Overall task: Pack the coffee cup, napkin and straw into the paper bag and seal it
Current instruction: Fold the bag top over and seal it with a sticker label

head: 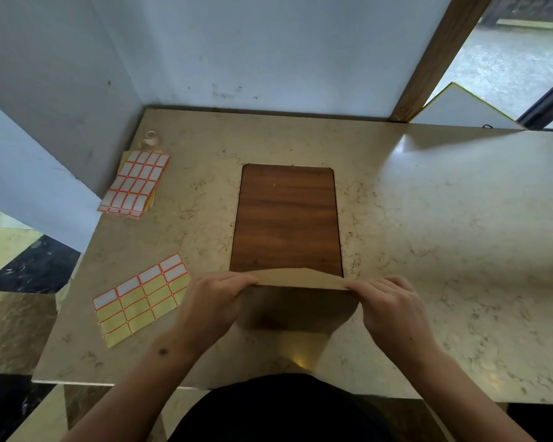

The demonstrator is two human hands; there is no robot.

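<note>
A brown paper bag stands at the near edge of the marble table, its top folded over into a flat flap. My left hand pinches the flap's left corner and my right hand pinches its right corner. The bag's inside is hidden, so no cup, napkin or straw shows. A partly used sheet of red-bordered sticker labels lies just left of my left hand.
A dark wooden board lies on the table right behind the bag. A stack of label sheets and a small cream jug sit at the far left corner by the grey wall. A wooden post rises at the back right.
</note>
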